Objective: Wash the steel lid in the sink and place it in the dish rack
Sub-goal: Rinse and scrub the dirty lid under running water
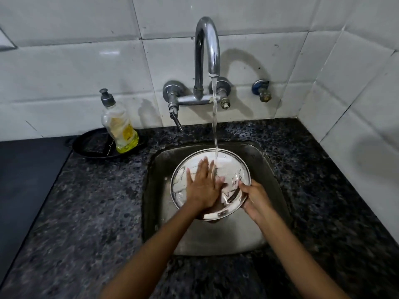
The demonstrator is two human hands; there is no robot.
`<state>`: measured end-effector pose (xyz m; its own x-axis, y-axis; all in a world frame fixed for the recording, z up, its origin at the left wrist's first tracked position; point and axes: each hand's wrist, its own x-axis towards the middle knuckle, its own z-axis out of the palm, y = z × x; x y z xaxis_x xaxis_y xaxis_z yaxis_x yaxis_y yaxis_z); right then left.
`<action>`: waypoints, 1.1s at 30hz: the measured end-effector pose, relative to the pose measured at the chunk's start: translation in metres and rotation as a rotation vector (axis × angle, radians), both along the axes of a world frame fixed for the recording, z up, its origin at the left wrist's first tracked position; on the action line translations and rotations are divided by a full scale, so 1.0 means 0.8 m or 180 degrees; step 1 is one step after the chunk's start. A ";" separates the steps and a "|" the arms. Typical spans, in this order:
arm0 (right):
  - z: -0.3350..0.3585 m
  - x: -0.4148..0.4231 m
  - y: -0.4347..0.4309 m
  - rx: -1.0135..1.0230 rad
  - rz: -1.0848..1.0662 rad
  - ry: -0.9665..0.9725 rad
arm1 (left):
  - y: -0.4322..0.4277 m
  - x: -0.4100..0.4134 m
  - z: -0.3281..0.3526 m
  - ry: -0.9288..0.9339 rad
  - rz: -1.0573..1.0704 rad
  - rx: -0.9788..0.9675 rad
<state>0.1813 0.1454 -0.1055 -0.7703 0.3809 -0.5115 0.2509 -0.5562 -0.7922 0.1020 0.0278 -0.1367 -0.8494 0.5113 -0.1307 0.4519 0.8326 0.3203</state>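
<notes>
A round steel lid (pixel 233 167) is held over the steel sink (pixel 218 240), tilted slightly toward me. Water streams from the curved tap (pixel 207 50) and lands on the lid's far part. My left hand (pixel 203 184) lies flat on the lid's face, fingers spread and pointing away. My right hand (pixel 253 197) grips the lid's right rim, thumb on top and fingers underneath. No dish rack is in view.
A dish soap bottle (pixel 119 126) stands on a black round tray (pixel 90 147) at the back left of the speckled granite counter (pixel 97 201). A dark flat surface (pixel 26 180) lies at the far left. White tiled walls close in behind and to the right.
</notes>
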 end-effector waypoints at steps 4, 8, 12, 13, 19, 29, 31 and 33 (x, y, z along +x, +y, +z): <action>-0.006 0.009 0.008 -0.0050 0.0025 -0.0158 | -0.045 -0.026 -0.009 0.0183 0.0452 -0.0457; -0.018 0.013 0.006 -0.0172 -0.0039 -0.0332 | -0.067 -0.035 0.009 -0.0326 0.1175 0.0400; -0.035 0.007 0.000 -0.0023 0.0019 -0.0501 | -0.095 -0.067 0.017 -0.0919 0.1480 0.1478; -0.036 0.003 -0.002 0.0150 0.0084 -0.0493 | -0.102 -0.071 0.012 -0.1067 0.1630 0.1775; -0.003 -0.026 0.012 0.1771 0.0637 0.0052 | -0.103 -0.046 -0.029 -0.2019 0.2991 0.3498; -0.003 0.001 0.052 0.3464 0.2004 -0.0792 | -0.104 -0.043 -0.027 -0.1933 0.2743 0.2999; -0.010 0.013 0.042 0.3716 0.2457 -0.0887 | -0.116 -0.054 -0.032 -0.1696 0.2459 0.2841; -0.025 0.018 0.030 0.4237 0.2810 -0.0865 | -0.122 -0.051 -0.016 -0.1563 0.2396 0.2877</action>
<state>0.1960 0.1695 -0.1255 -0.9245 0.1534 -0.3489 0.3091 0.8373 -0.4510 0.0612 -0.0696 -0.1494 -0.9286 -0.0028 -0.3711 -0.3618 0.2294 0.9036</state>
